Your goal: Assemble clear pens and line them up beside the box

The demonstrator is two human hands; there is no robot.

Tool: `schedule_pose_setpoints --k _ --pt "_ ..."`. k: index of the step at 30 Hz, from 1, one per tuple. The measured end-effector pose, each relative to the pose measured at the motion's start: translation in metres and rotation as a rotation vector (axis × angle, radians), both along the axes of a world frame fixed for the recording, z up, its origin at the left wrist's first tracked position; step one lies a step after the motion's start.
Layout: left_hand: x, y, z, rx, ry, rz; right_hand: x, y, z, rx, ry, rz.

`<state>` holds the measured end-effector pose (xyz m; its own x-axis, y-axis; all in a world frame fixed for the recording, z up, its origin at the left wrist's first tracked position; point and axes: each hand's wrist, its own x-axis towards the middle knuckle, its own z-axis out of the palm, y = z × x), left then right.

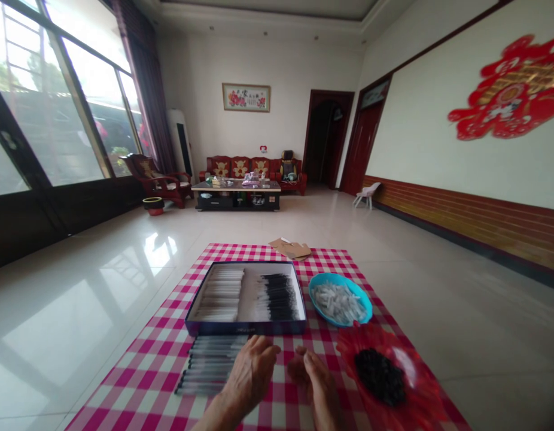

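My left hand (250, 374) hovers over the checked cloth (142, 383), its curled fingers right beside a row of pens with clear barrels (207, 365). Close to it, my right hand (313, 383) has its fingers bunched, and I cannot tell whether they pinch anything. Above both hands, an open dark blue box (187, 311) holds pale pen barrels on the left and black-tipped parts on the right. A blue bowl (340, 299) of white small parts stands to its right. Nearest my right hand lies a red plate (420, 383) carrying a heap of black small parts (379, 376).
Flat cardboard pieces (290, 249) lie at the cloth's far edge. The cloth is spread on a polished tile floor (79, 311). Far off stand a low table (236, 187), a red sofa (254, 167), an armchair (158, 179) and a white stool (367, 194).
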<state>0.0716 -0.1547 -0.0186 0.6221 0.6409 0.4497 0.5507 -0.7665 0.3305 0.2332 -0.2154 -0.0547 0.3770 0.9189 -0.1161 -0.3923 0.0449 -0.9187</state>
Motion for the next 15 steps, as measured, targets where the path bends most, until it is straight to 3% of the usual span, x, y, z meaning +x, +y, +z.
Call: schedule_pose_setpoints --k 5,9,12,15 --pt "-0.010 0.035 0.020 0.039 0.008 0.100 0.005 0.005 -0.016 -0.005 -0.029 0.097" --pt "-0.034 0.060 0.021 0.024 0.099 0.235 0.006 0.009 -0.025 -0.024 0.015 0.104" --pt "-0.060 0.082 0.021 -0.062 0.284 0.401 0.008 0.010 -0.030 -0.017 0.030 0.142" --pt "-0.082 0.107 0.023 -0.104 0.366 0.463 0.009 0.011 -0.033 -0.023 0.047 0.151"
